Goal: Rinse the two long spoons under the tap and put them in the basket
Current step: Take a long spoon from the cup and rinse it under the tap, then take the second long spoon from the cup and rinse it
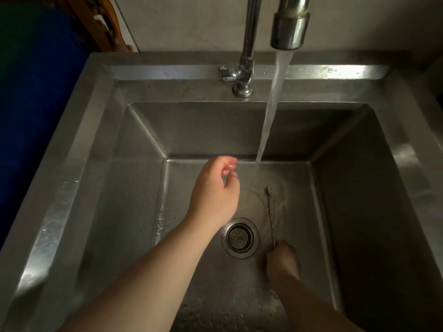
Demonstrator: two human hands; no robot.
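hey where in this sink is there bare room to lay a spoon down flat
Free: the basin floor left of the drain strainer, between the left wall and the left hand, and the floor along the right wall. Crowded: the middle, where the water stream lands and the right hand holds a long spoon beside the drain.

Bare hands: two, left hand (215,188) and right hand (282,258)
Thin long metal spoon (270,216): one, in the right hand
Round perforated steel drain strainer (240,237): one, between the hands
Chrome tap spout (290,25): one, beyond both hands
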